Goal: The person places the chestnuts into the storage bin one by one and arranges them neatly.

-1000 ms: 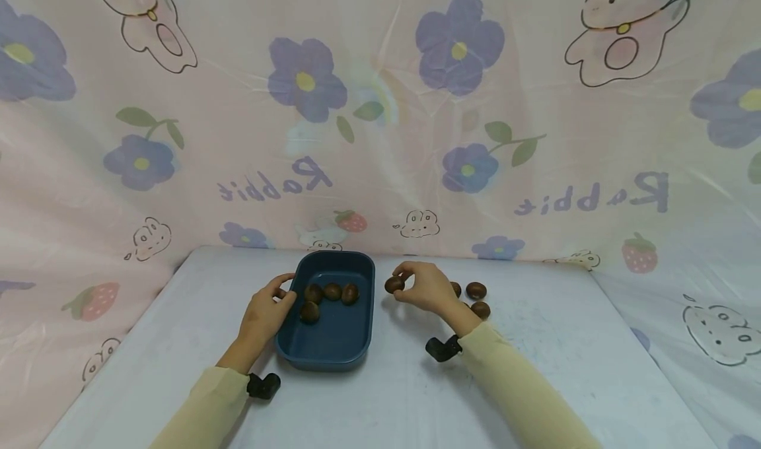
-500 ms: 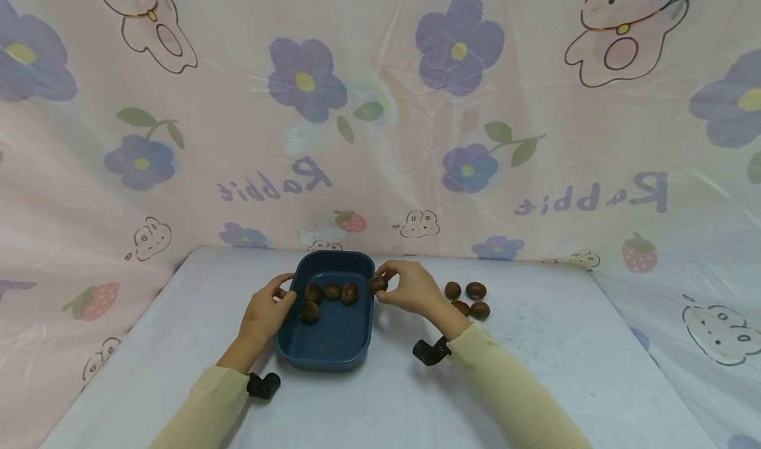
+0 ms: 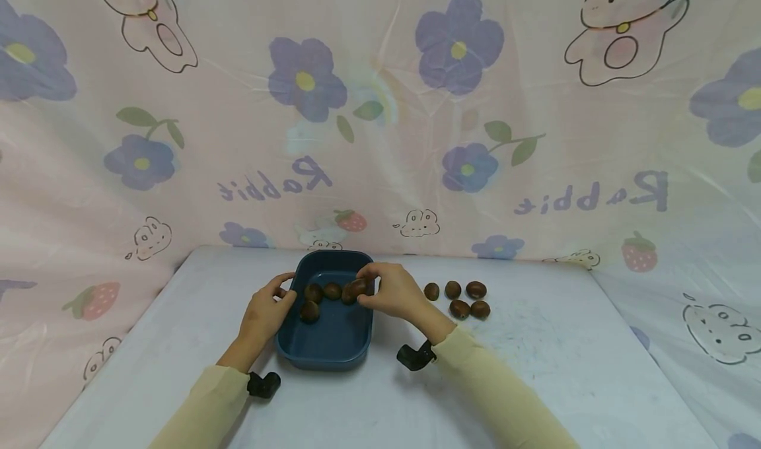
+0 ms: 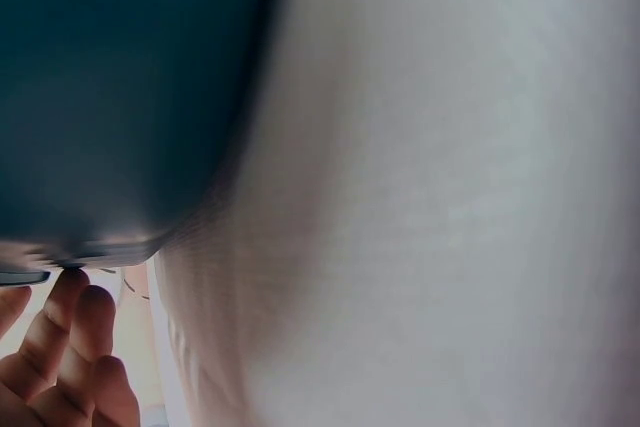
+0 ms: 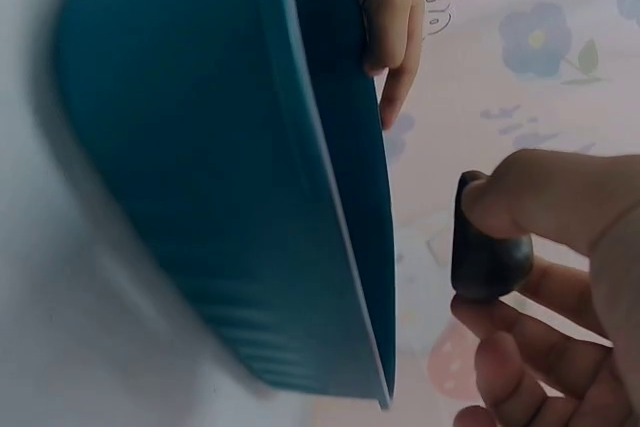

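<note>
Over the right side of a dark blue rectangular box (image 3: 326, 343), my right hand (image 3: 395, 296) pinches a brown chestnut (image 3: 358, 286) between thumb and fingers. In the right wrist view this chestnut (image 5: 488, 252) looks dark, with one flat face, above the box rim (image 5: 335, 197). My left hand (image 3: 265, 311) holds the box's left rim; in the left wrist view, its fingers (image 4: 90, 322) reach the box edge. Several chestnuts (image 3: 310, 312) lie inside the box, one partly hidden behind the held chestnut.
Several more chestnuts (image 3: 460, 309) lie loose on the white table (image 3: 535, 356), right of the box. A patterned curtain (image 3: 380, 138) hangs behind the table's back edge. Each wrist carries a small black camera, such as the right one (image 3: 416, 356).
My right hand has moved left with the chestnut, from beside the box to over its right side. More loose chestnuts have come into view behind it. The left hand stays put.
</note>
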Action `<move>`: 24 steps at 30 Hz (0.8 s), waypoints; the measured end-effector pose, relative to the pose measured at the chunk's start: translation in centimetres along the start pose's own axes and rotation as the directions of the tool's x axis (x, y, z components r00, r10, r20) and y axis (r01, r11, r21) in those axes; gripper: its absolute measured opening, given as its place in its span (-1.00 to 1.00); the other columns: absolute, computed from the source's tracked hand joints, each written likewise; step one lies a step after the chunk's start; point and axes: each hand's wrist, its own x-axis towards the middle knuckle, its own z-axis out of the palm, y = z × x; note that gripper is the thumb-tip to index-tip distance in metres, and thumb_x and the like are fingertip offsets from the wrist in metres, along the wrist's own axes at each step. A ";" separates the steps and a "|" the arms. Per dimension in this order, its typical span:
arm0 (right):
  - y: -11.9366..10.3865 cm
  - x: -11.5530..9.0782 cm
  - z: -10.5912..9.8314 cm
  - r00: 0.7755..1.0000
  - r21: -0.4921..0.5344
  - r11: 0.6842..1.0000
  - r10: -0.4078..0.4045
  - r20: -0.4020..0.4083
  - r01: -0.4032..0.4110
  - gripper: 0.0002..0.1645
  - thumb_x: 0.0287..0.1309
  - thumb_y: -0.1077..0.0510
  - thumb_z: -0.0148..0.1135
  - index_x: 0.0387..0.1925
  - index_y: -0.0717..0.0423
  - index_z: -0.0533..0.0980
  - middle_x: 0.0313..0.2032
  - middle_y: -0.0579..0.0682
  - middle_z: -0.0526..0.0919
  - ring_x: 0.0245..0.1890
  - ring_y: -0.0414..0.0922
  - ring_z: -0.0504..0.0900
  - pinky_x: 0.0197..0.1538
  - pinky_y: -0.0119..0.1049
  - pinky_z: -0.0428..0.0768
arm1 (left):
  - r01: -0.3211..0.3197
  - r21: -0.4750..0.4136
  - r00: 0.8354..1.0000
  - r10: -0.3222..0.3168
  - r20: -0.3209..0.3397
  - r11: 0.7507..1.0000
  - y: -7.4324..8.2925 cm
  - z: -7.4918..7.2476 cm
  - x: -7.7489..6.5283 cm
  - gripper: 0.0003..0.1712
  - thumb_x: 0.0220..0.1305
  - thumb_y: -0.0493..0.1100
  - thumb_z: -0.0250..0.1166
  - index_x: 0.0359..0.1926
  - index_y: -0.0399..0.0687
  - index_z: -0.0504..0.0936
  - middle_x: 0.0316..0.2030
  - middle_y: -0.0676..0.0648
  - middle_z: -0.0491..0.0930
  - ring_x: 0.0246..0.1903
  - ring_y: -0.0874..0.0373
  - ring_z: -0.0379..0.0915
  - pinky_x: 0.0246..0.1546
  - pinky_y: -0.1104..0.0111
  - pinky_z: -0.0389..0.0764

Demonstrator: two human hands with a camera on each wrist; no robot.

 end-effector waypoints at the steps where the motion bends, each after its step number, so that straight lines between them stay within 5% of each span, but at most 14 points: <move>1: -0.2 0.0 0.1 1.000 0.007 1.000 -0.003 0.001 0.003 -0.63 -0.08 0.05 0.41 -0.14 -0.12 0.62 -0.29 -0.21 0.66 -0.55 -0.27 0.45 -0.47 -0.41 0.45 | 0.000 -0.002 1.000 0.000 -0.001 1.000 0.0 0.0 0.0 -0.47 0.30 0.00 0.07 0.31 0.21 0.39 -0.24 -0.08 0.61 -0.40 0.11 0.45 -0.41 0.33 0.41; 24: -2.0 1.1 4.1 0.994 0.086 0.993 -0.087 0.059 0.082 -0.68 -0.03 0.10 0.41 -0.15 -0.06 0.63 -0.31 -0.17 0.68 -0.44 -0.32 0.54 -0.38 -0.48 0.52 | -0.026 -0.011 0.999 0.025 -0.029 1.000 -0.3 0.2 0.0 -0.49 0.31 -0.01 0.08 0.28 0.22 0.42 -0.27 -0.04 0.60 -0.45 0.14 0.43 -0.44 0.34 0.40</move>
